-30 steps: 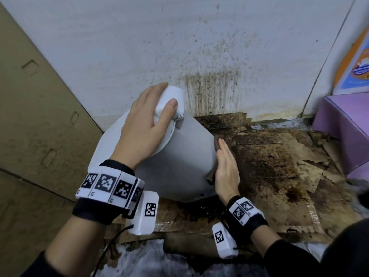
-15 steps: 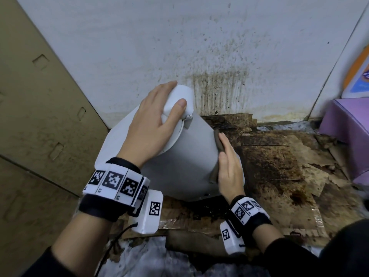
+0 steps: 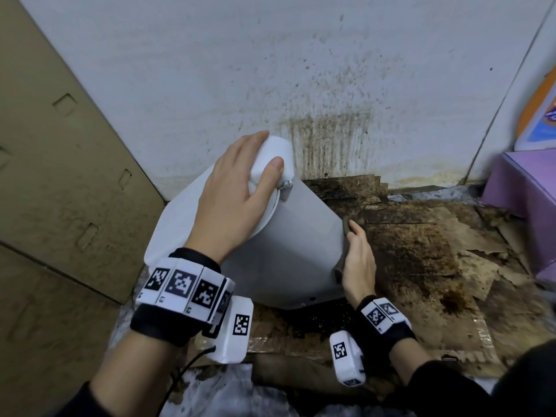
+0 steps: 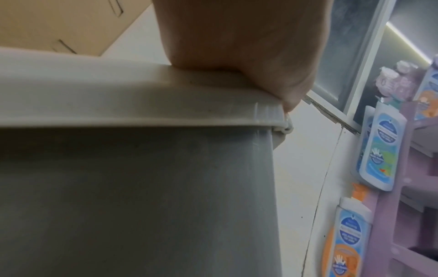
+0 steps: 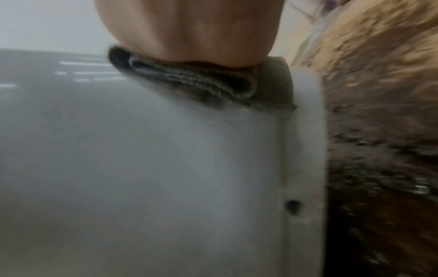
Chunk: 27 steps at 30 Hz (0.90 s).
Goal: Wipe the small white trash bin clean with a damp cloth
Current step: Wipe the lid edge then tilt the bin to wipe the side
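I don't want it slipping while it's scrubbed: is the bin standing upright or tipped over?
Tipped. The bin leans toward the wall; the left hand grips its top and the right hand presses a cloth against its side.

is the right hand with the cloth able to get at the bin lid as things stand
Probably not: the left hand grips and covers the lid, while the right hand presses the cloth low on the bin side.

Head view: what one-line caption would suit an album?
Left hand steadies tilted white bin while right hand presses grey cloth against its side.
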Available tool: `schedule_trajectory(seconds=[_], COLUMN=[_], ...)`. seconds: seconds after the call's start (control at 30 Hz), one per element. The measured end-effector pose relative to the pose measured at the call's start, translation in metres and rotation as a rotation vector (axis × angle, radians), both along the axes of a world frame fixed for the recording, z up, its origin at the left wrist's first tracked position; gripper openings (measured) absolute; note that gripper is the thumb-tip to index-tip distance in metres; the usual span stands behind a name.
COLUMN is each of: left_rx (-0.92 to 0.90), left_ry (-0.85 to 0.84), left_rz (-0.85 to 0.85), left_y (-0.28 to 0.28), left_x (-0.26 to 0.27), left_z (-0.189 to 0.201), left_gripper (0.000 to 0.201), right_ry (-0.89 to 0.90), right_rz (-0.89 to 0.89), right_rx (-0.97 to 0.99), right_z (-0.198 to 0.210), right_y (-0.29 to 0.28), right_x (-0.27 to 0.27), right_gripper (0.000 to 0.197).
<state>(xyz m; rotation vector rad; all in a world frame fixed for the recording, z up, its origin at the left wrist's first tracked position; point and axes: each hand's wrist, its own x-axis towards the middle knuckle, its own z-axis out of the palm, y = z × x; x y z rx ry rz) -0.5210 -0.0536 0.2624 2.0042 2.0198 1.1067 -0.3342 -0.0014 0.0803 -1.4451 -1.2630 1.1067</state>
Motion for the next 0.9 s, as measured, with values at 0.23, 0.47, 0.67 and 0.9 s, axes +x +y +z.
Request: schedule_trajectory(seconds=[0.23, 0.47, 0.67, 0.9], left_rx=[0.019, 0.006, -0.013, 0.003], left_ry=[-0.004, -0.027, -0.039, -0.017], left_rz=[0.001, -0.022, -0.024, -0.020], left_y=[0.000, -0.005, -0.002, -0.004], left_x=[-0.004, -0.007, -0.011, -0.009], left_z=[-0.002, -0.001, 0.000, 0.001], left_gripper=[0.053, 0.052, 0.051, 0.049], right_ry=[0.073, -0.096, -0.103, -0.162], right_rz=[0.243, 0.290, 0.111, 0.085], right_rx=[0.244, 0.563, 0.314, 0.201], right_z=[0.085, 0.065, -0.003, -0.023], right_y=[-0.021, -0.021, -0.011, -0.010], right_x=[-0.057, -0.052, -0.009, -0.001], right_gripper=[0.067, 0.054, 0.054, 0.057])
